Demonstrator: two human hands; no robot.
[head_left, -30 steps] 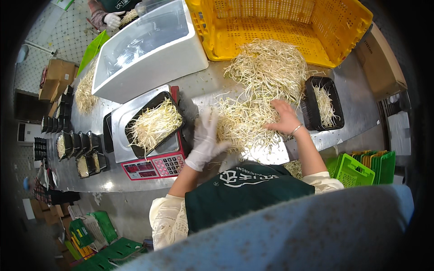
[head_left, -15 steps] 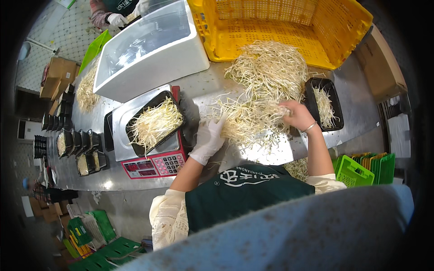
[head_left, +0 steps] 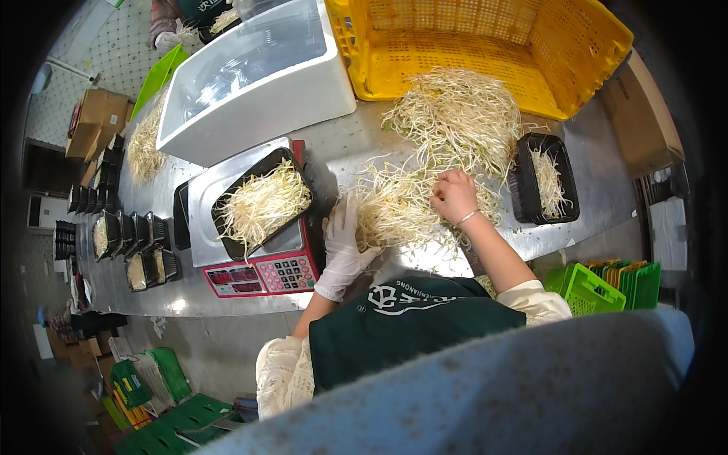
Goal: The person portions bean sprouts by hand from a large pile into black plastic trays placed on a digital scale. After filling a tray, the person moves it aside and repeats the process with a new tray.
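Note:
Pale bean sprouts lie on the metal table in a near heap (head_left: 398,208), touching a larger heap (head_left: 451,114) behind it. My left hand (head_left: 345,254), in a white glove, rests at the near heap's left edge with thumb and fingers spread. Over the right part of that heap is my bare right hand (head_left: 455,199), its fingers curled together on some sprouts; the fingertips are partly hidden. Left of my gloved hand, a black tray (head_left: 299,199) full of sprouts sits tilted on a red and silver scale (head_left: 284,273). Another black tray (head_left: 523,186), partly filled, stands at the right.
A white foam box (head_left: 262,106) and a yellow crate (head_left: 447,64) stand along the far side. Packed black trays (head_left: 136,231) line the table's left end. A co-worker's gloved hand (head_left: 168,42) shows at the far left. Green crates (head_left: 584,292) are at the lower right.
My right hand has moved left from the heap's right edge onto the heap. My left hand has shifted slightly left, its thumb now spread outward.

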